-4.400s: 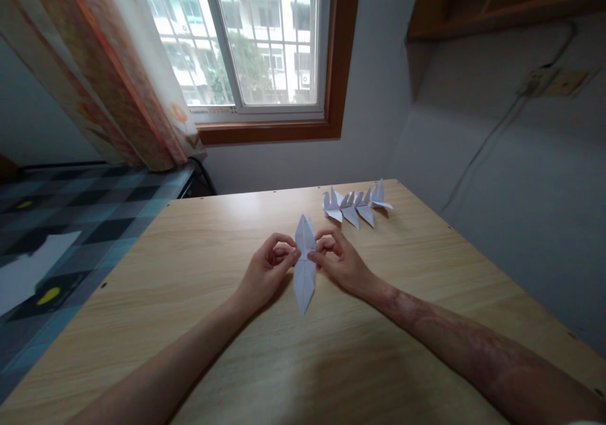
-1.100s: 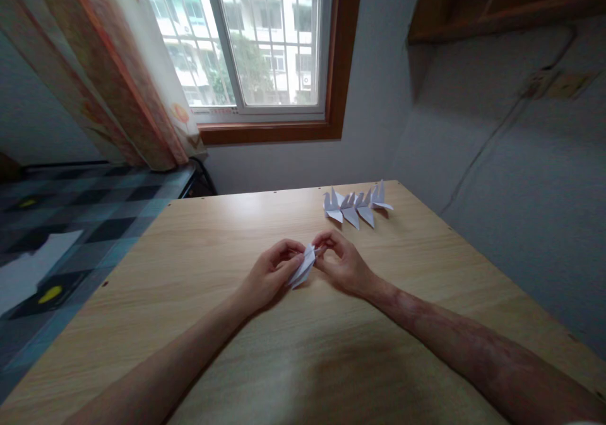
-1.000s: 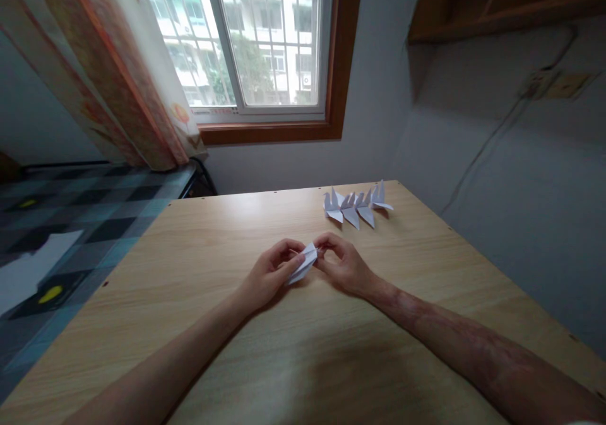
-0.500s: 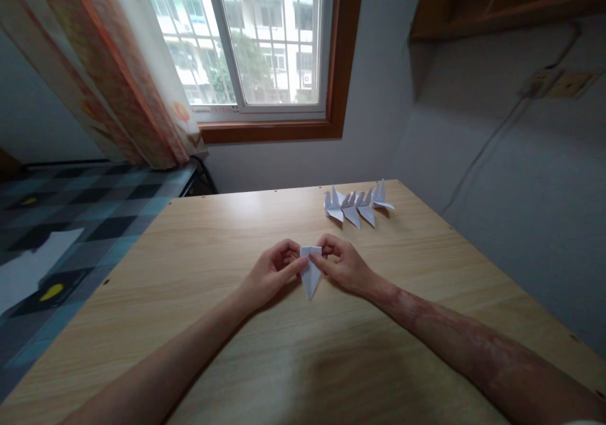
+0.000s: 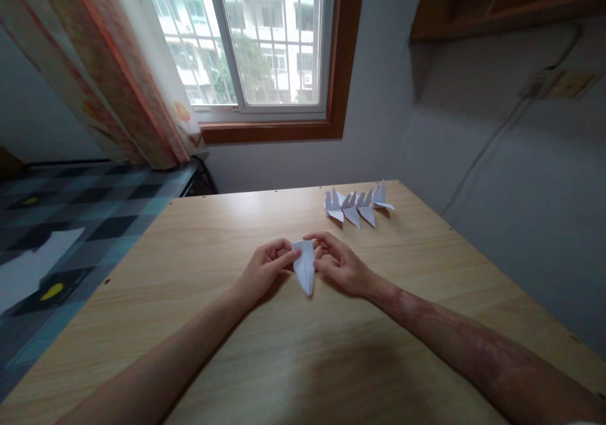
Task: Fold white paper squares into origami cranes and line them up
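Note:
A small folded piece of white paper (image 5: 305, 267) lies point-down on the wooden table (image 5: 284, 362), near its middle. My left hand (image 5: 265, 268) pinches its left edge with curled fingers. My right hand (image 5: 338, 265) holds the right edge, thumb and fingertips pressed to the fold. Both forearms rest on the tabletop.
Several finished white paper cranes (image 5: 356, 205) stand in a row at the table's far right. A window (image 5: 265, 40) with a wooden frame and a patterned curtain (image 5: 123, 77) are behind. A bed with a chequered cover (image 5: 71, 223) lies left. A wooden shelf (image 5: 502, 2) hangs at upper right.
The long diamond-shaped paper has been folded into a short pointed shape. It was tilted sideways a second ago and now lies flat with its point toward me.

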Available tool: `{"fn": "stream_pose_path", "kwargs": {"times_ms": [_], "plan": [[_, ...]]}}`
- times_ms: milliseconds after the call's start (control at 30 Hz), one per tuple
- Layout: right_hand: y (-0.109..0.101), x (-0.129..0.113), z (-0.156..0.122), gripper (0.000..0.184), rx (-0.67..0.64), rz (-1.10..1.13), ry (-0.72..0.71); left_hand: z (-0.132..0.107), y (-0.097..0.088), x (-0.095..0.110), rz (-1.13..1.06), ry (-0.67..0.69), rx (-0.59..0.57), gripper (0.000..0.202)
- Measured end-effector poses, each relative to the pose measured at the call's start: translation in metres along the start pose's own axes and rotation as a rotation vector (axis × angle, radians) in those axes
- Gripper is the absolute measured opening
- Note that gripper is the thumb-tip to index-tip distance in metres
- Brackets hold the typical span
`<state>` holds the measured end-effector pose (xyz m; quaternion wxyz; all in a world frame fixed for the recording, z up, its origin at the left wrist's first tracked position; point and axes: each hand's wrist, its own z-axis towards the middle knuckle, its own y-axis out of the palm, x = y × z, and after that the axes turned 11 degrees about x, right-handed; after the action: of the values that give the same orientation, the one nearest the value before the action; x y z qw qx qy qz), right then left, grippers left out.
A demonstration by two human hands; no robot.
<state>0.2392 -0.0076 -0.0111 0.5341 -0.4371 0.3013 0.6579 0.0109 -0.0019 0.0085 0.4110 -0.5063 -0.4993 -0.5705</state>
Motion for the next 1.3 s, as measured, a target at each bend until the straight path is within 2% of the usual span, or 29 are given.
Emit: {"fn": "stream_pose_path", "kwargs": {"times_ms": [167, 433, 667, 800, 933, 1100, 1300], "plan": [[-0.0017, -0.0031, -0.0004, 0.057, -0.014, -0.064, -0.104, 0.001, 0.0011, 0.0004, -0.011, -0.028, -0.001, 0.044], [-0.0019, -0.0071, -0.0016, 0.048, -0.035, -0.125, -0.122, -0.0004, 0.0015, 0.0021, -0.063, -0.06, -0.009, 0.042], [0.0021, -0.0054, 0.001, 0.03, 0.041, -0.15, -0.048, -0.0001, 0.0018, 0.0014, 0.013, -0.021, -0.042, 0.043], [0.0036, -0.0016, 0.0028, 0.015, 0.116, -0.172, -0.02, -0.0018, 0.0039, 0.0062, 0.118, 0.05, -0.118, 0.048], [0.0039, -0.0015, 0.0042, 0.027, 0.149, -0.142, -0.004, -0.0029, 0.0024, 0.0075, 0.16, 0.114, -0.152, 0.054], [0.0043, -0.0032, 0.0039, 0.031, 0.13, -0.049, 0.006, -0.0038, 0.0018, 0.0027, 0.172, 0.107, -0.145, 0.046], [0.0066, 0.0001, 0.0003, 0.034, 0.079, 0.096, 0.151, -0.0062, 0.0037, 0.0021, 0.205, 0.092, -0.136, 0.039]]}}
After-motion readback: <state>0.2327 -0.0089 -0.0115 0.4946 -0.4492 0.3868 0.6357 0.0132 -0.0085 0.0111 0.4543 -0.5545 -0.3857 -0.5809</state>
